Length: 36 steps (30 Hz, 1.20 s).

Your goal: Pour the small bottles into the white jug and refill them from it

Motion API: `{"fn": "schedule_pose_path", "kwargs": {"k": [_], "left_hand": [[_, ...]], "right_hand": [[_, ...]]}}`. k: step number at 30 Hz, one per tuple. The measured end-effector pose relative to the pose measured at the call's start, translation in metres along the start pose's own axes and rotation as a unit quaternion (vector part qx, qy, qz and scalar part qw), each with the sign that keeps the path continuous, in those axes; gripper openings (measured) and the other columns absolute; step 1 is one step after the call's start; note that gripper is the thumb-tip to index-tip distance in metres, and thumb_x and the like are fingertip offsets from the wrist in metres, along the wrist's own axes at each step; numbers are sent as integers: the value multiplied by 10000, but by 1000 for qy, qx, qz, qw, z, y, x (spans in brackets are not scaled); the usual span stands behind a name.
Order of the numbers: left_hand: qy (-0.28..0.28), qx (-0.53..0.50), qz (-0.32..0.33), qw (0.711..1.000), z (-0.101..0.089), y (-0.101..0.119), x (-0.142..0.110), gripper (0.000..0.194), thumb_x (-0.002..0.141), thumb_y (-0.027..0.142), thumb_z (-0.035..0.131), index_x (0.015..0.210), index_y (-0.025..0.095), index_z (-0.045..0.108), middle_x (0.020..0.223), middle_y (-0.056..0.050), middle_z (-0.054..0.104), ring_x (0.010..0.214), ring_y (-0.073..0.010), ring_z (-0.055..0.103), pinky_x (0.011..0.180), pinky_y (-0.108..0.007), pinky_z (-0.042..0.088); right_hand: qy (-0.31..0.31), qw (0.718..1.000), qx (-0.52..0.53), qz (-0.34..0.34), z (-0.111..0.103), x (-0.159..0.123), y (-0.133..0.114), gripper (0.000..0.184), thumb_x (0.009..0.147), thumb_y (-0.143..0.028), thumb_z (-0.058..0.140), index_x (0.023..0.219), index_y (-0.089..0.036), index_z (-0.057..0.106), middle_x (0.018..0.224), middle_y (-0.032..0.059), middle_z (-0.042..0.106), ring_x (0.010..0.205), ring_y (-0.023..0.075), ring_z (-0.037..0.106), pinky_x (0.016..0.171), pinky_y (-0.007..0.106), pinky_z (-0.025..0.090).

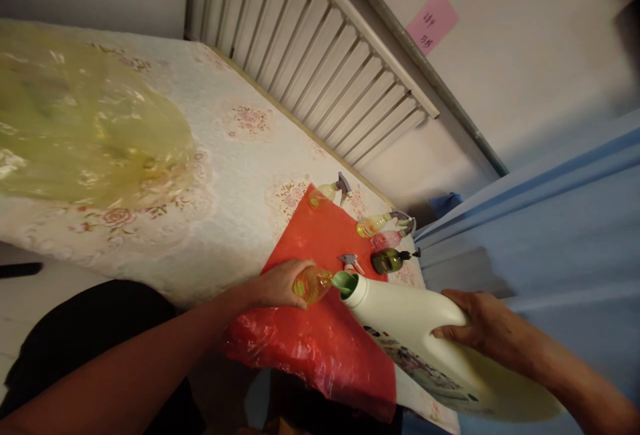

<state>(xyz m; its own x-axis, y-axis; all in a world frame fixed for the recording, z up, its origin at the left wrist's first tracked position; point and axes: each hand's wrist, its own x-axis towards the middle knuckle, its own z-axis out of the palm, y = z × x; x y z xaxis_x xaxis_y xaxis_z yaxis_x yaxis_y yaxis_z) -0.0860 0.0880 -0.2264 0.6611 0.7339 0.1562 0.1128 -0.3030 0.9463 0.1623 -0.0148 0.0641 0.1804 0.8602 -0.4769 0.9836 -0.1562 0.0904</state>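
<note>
My left hand (283, 283) is wrapped round a small clear bottle (313, 284) with yellow liquid in it, over a red plastic sheet (320, 235). A large pale jug (410, 305) is tilted on its side, its green spout (345, 282) right at the small bottle's mouth. My right hand (475, 322) grips the jug by its upper side; part of that grip is hidden. Just behind the spout, a loose spray head (351, 263) rests on the red sheet.
Beyond the sheet stand spray bottles with yellow (373, 225) and pink liquid (385, 240), a green pump bottle (387, 261) and another spray bottle (327, 192). A yellow plastic bag (90, 122) covers the table's left. A radiator (320, 55) and blue curtain (540, 222) border it.
</note>
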Motion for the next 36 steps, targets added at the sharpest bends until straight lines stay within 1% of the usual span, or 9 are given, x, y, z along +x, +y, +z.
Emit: {"fn": "schedule_pose_path", "kwargs": {"k": [3,6,12,18,23,27,32,36], "left_hand": [[0,-6,7,1000,0,-1,0,866,533,266,803,1323,220,450,1388,-94,510,1273,-313,467,1084,-418,353],[4,-8,10,1000,1,-2,1,869,524,271,810,1316,225,456,1373,-94,521,1261,-314,478,1076,-426,360],[9,-4,13,1000,2,-5,1,866,517,263,812,1307,236,459,1359,-87,531,1249,-315,487,1075,-435,363],[5,0,11,1000,2,-4,1,852,530,275,806,1307,234,459,1339,-82,543,1242,-309,494,1058,-412,382],[3,2,10,1000,2,-5,1,851,529,280,806,1307,272,461,1356,-65,533,1252,-315,485,1063,-433,373],[2,-3,16,1000,2,-5,2,869,523,285,808,1316,254,454,1363,-71,528,1254,-315,484,1073,-426,365],[3,1,12,1000,1,-4,1,848,531,277,802,1307,267,461,1361,-63,529,1243,-310,492,1064,-423,372],[6,3,15,1000,2,-4,1,858,529,276,806,1312,252,456,1355,-75,533,1249,-314,486,1063,-424,376]], "right_hand": [[-22,1000,12,-5,-1,1,0,278,788,-461,627,874,-197,637,830,34,731,719,201,669,576,236,460],[-22,1000,16,-5,-1,1,0,267,786,-449,631,877,-198,638,828,35,730,720,203,668,580,239,460],[-22,1000,19,-5,-1,0,1,312,784,-489,623,877,-192,635,824,44,726,708,209,661,573,250,455],[-24,1000,14,0,-2,-1,-3,280,784,-452,623,886,-192,634,837,41,727,727,208,662,595,251,460],[-22,1000,12,-2,-2,-2,-3,295,783,-472,617,879,-194,635,833,45,727,721,209,660,583,248,456],[-20,1000,9,-8,-1,0,0,327,778,-503,613,881,-193,639,833,50,726,721,215,661,587,250,460],[-21,1000,7,-5,-1,1,2,325,777,-503,617,890,-200,639,837,42,724,726,214,661,591,248,462],[-24,1000,9,-6,-2,0,1,321,792,-500,609,901,-199,634,844,42,721,734,213,661,592,250,460]]}}
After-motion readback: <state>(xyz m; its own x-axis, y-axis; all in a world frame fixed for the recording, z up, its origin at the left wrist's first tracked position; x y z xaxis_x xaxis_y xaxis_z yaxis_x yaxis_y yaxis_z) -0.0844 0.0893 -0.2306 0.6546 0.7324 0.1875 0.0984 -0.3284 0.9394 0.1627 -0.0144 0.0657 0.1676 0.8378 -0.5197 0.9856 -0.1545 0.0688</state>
